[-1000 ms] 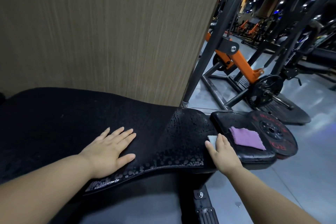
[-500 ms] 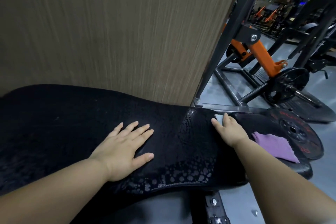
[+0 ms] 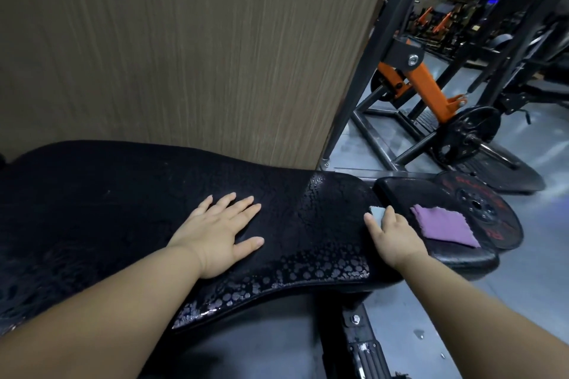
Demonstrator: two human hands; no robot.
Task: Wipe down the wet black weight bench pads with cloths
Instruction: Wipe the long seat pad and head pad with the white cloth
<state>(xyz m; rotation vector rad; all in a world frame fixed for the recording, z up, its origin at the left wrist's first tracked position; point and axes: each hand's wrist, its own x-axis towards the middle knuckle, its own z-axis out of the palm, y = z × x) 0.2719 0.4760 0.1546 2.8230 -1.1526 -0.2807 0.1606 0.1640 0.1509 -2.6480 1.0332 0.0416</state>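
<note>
The long black bench pad (image 3: 123, 194) runs across the view, with water beads (image 3: 308, 274) along its near right edge. My left hand (image 3: 218, 234) lies flat on the middle of the pad, fingers spread. My right hand (image 3: 394, 237) presses a pale cloth (image 3: 377, 212) onto the pad's right end; only a corner of the cloth shows between thumb and forefinger. Just right of it is the smaller black seat pad (image 3: 400, 191), with a folded purple cloth (image 3: 443, 226) lying on it.
A wood-grain panel (image 3: 184, 55) stands directly behind the bench. A black weight plate with red lettering (image 3: 492, 209) lies beside the seat pad. A dark rack upright (image 3: 369, 61), an orange lever arm (image 3: 428, 92) and a loaded plate (image 3: 468, 135) stand on the grey floor at right.
My right hand slid the pale cloth from the pad's far edge back toward me along its right end. My left hand stayed flat in place.
</note>
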